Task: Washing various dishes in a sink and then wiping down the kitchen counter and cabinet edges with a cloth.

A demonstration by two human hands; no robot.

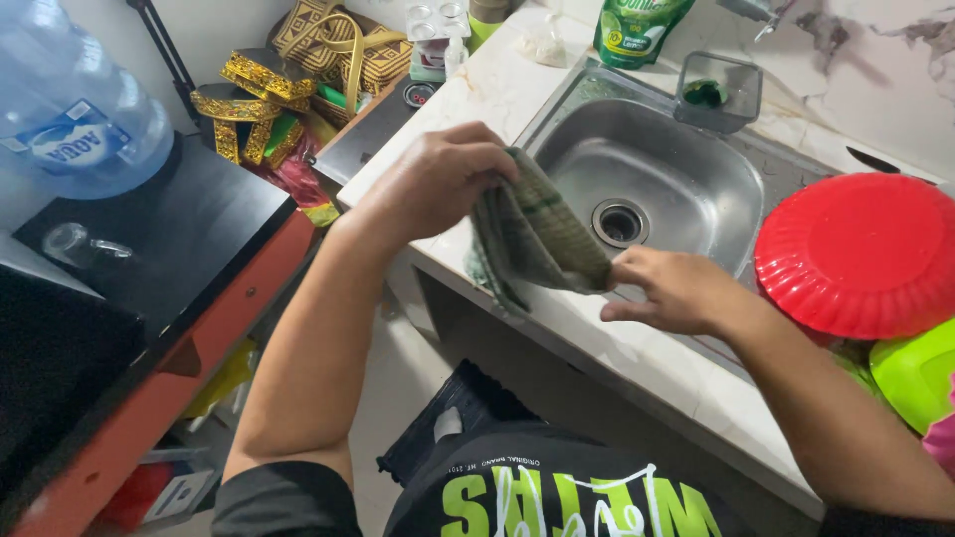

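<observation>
Closest to me is the person's black shirt [557, 492] with green lettering, and from it both bare arms reach out over the pale stone counter [637, 358]. The left hand [438, 179] is clenched around the top of a green checked cloth [532, 234], fingers curled over its upper edge, while the right hand [671, 288] pinches the lower corner between thumb and fingertips. Held this way, the cloth hangs stretched between them just above the counter's front edge, at about seven o'clock from the drain [620, 222].

The steel sink [686, 179] looks empty apart from its drain. At its one o'clock, a small clear tub [718, 91] holds something green, perhaps a scourer. At three o'clock, a red plate [860, 254] lies upside down, overlapping a lime-green container [920, 373]. A big blue water bottle [75, 99] stands far off at nine o'clock.
</observation>
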